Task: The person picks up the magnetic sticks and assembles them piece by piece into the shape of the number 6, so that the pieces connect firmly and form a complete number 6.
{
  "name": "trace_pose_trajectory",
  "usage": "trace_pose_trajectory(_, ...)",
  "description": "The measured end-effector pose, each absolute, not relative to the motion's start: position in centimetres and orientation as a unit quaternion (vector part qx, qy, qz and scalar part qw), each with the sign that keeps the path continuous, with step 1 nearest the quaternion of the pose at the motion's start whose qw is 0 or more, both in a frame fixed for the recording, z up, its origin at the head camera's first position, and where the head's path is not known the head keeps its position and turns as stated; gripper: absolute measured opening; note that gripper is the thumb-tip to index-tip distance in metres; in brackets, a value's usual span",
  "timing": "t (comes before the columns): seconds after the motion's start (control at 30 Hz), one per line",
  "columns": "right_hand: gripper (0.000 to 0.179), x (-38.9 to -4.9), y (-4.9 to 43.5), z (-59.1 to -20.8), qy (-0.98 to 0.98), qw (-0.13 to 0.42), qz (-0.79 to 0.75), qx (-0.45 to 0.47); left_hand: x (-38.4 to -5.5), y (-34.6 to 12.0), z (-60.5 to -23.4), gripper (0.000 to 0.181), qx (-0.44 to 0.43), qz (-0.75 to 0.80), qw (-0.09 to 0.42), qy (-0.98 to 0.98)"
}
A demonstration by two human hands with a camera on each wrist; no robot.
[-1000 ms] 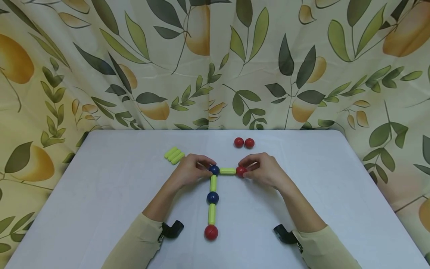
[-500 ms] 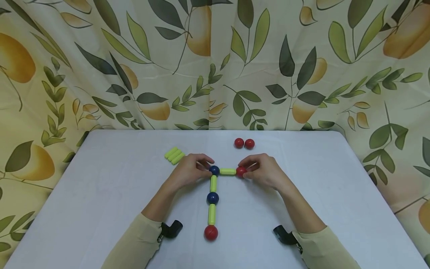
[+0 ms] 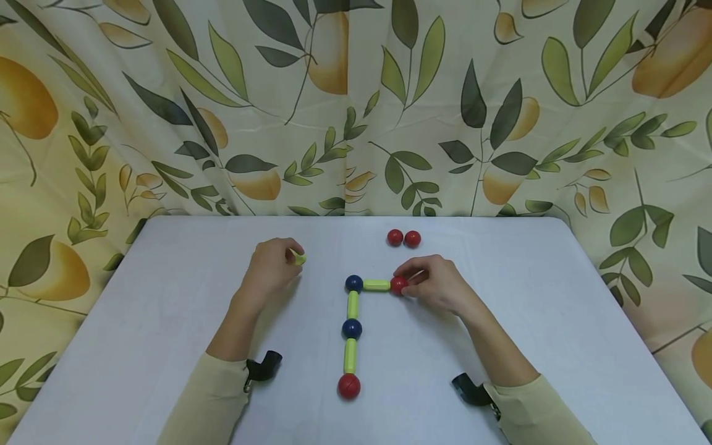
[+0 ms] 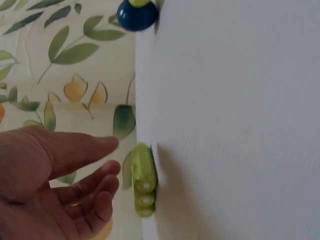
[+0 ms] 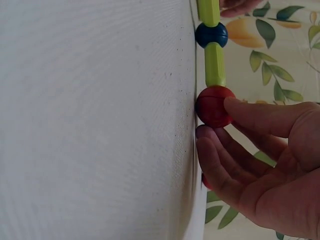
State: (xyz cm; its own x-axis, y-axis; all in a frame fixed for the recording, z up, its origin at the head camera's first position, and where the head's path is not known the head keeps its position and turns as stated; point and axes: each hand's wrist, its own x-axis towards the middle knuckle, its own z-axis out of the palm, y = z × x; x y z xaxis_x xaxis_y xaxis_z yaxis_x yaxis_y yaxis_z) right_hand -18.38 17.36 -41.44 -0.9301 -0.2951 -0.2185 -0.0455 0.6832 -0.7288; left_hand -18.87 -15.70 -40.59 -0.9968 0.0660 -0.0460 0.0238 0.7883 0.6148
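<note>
My left hand [image 3: 270,269] is at the small group of lime-green rods [image 4: 144,172], covering most of them in the head view. In the left wrist view its thumb and fingers are apart, with a small gap to the rods. My right hand [image 3: 439,283] holds a red ball [image 5: 215,106] between thumb and fingers. That ball ends a lime-green rod [image 3: 376,285], whose other end meets a dark blue ball [image 3: 353,283]. From there another rod [image 3: 353,305] runs toward me to a second blue ball [image 3: 351,329]. One more rod [image 3: 350,356] ends at a red ball [image 3: 348,387].
Two loose red balls [image 3: 403,238] lie side by side near the far edge of the white table [image 3: 528,278]. A curtain [image 3: 222,123] printed with fruit and leaves hangs behind it. Dark devices [image 3: 264,366] sit at both sleeve cuffs.
My left hand has left the corner blue ball and moved left and slightly away from me to the green rods. The right hand and the L-shaped chain stay put.
</note>
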Motion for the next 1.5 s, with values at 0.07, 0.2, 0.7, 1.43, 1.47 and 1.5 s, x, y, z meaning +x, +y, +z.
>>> trace_pose_trajectory(0.07, 0.028, -18.3, 17.3, -41.5, 0.903, 0.162, -0.387, -0.094, -19.0, -16.3, -40.6, 0.027, 0.019, 0.305, 0.027, 0.952)
trace_pose_trajectory(0.2, 0.028, -18.3, 17.3, -41.5, 0.903, 0.163, -0.387, -0.092, -19.1, -16.8, -40.9, 0.03, 0.013, 0.279, 0.031, 0.96)
trace_pose_trajectory(0.7, 0.028, -18.2, 17.1, -41.5, 0.904, 0.166, -0.383, -0.087, -18.9, -15.9, -41.8, 0.02, 0.027, 0.254, 0.033, 0.966)
trace_pose_trajectory(1.43, 0.028, -18.2, 17.2, -41.3, 0.907, 0.163, -0.378, -0.086, -18.8, -15.4, -41.3, 0.018, 0.07, 0.272, 0.096, 0.955)
trace_pose_trajectory(1.47, 0.028, -18.2, 17.2, -41.3, 0.907, 0.163, -0.378, -0.085, -18.8, -15.3, -41.1, 0.018, 0.077, 0.276, 0.1, 0.953)
trace_pose_trajectory(1.5, 0.029, -18.2, 17.2, -41.3, 0.908, 0.163, -0.377, -0.085, -18.7, -15.3, -41.0, 0.018, 0.084, 0.279, 0.105, 0.951)
